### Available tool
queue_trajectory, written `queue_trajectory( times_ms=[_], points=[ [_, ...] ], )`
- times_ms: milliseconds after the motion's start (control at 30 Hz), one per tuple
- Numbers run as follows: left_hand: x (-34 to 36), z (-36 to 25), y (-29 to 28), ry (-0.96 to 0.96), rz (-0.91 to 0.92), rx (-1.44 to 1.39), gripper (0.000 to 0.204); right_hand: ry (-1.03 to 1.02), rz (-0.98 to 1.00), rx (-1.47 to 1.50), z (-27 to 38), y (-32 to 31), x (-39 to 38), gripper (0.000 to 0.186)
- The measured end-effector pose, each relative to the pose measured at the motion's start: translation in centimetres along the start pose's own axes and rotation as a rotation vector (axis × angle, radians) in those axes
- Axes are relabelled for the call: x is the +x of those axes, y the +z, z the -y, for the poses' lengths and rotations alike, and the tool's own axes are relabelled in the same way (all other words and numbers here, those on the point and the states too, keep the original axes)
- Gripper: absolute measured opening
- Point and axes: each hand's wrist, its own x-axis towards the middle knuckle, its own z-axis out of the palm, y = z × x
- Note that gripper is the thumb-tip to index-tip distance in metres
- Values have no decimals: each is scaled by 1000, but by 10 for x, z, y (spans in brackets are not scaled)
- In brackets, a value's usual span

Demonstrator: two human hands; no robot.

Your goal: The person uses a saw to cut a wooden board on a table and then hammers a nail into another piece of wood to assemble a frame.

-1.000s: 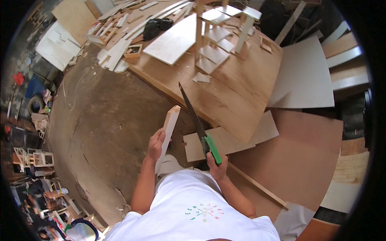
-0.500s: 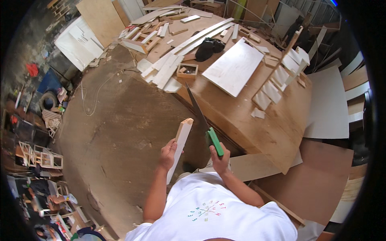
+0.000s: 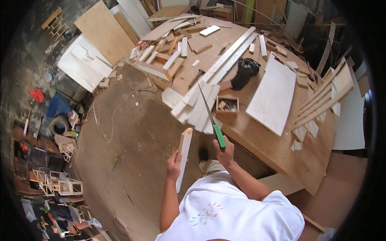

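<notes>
The left hand (image 3: 174, 165) grips a white-faced wooden strip (image 3: 183, 162), the right hand (image 3: 225, 152) a green-handled saw (image 3: 219, 135), near a worktable (image 3: 259, 138) strewn with white boards (image 3: 272, 96).

Off the near edge of the bench (image 3: 254, 135), some fingers of the left hand (image 3: 174, 164) are concealed behind the white wood strip (image 3: 184, 157); the right hand (image 3: 226, 152) covers part of the green handle (image 3: 219, 135) of the saw (image 3: 206, 103). On the bench, contents of the small box (image 3: 228, 113) are too small to identify; the black bundle (image 3: 246, 74) is indeterminate. Nearer than the bench, the white shirt (image 3: 237, 217) is cut off by the lower edge.
</notes>
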Motion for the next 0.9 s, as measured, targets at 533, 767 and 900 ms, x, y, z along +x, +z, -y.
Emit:
queue_trajectory(
  times_ms=[533, 767, 900],
  points=[
    [324, -19, -198, 190, 181, 240, 42, 165, 92, -520, -68, 299, 196, 22],
    [475, -80, -274, 460, 440, 396, 51, 132, -114, -854, -118, 395, 257, 23],
    [550, -105, -288, 530, 582, 420, 58, 316, -88, -957, -127, 414, 272, 26]
  ],
)
